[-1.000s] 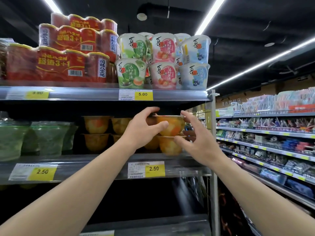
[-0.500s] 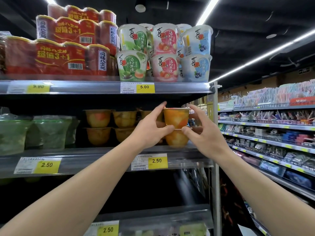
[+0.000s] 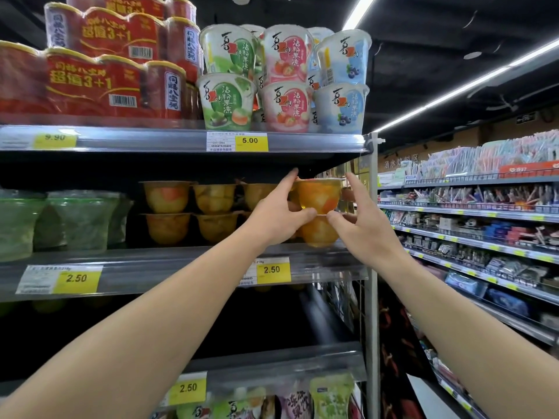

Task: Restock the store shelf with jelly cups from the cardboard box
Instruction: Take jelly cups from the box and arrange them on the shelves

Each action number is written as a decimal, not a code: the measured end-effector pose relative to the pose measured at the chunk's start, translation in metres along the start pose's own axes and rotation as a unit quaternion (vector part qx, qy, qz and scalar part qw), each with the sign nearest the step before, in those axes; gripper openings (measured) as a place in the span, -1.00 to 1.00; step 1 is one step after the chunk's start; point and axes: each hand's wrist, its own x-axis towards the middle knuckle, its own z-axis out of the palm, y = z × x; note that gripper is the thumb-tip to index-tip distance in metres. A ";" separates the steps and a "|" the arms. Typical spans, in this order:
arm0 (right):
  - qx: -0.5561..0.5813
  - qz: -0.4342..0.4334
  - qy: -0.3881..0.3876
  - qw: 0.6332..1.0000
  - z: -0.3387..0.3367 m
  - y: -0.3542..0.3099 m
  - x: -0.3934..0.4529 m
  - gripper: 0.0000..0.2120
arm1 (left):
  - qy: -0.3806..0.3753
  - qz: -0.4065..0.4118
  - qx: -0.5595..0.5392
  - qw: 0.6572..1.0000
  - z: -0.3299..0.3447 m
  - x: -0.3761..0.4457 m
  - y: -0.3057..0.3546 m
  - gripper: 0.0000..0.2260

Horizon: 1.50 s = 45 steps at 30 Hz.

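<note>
between both hands, left grip (image 3: 279,217) and right grip (image 3: 360,220) hold the top jelly cup (image 3: 319,196).

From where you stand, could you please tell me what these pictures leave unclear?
- Cardboard box: outside the head view.
- Lower jelly cup: partly hidden by the left hand and right hand.
- Whether the upper jelly cup rests on it: thumbs cover the joint.
- Price-label small print: too small.
</note>
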 end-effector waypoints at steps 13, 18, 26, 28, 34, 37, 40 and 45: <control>-0.103 -0.044 -0.023 0.993 0.029 -0.040 -0.121 -0.34 | 0.067 0.062 -0.019 0.996 -0.039 -0.156 -0.033 -0.44; -0.109 -0.013 -0.145 0.983 0.075 -0.035 -0.216 -0.33 | 0.021 -0.055 -0.034 0.998 -0.030 -0.254 -0.097 -0.47; -0.117 0.117 -0.419 0.893 0.150 -0.003 -0.409 -0.30 | -0.082 -0.305 -0.034 0.948 0.000 -0.440 -0.201 -0.44; -0.112 0.144 -0.465 0.867 0.163 0.010 -0.455 -0.30 | -0.101 -0.361 -0.043 0.926 0.012 -0.488 -0.221 -0.45; -0.096 0.231 -0.580 0.775 0.195 0.058 -0.587 -0.33 | -0.126 -0.527 -0.032 0.840 0.059 -0.632 -0.272 -0.45; -0.093 0.273 -0.618 0.732 0.207 0.086 -0.651 -0.33 | -0.145 -0.575 -0.014 0.805 0.086 -0.690 -0.297 -0.41; -0.087 0.321 -0.640 0.693 0.220 0.113 -0.710 -0.35 | -0.169 -0.601 0.005 0.781 0.110 -0.733 -0.328 -0.51; -0.093 0.373 -0.653 0.653 0.256 0.154 -0.787 -0.40 | -0.159 -0.643 0.008 0.749 0.145 -0.798 -0.388 -0.53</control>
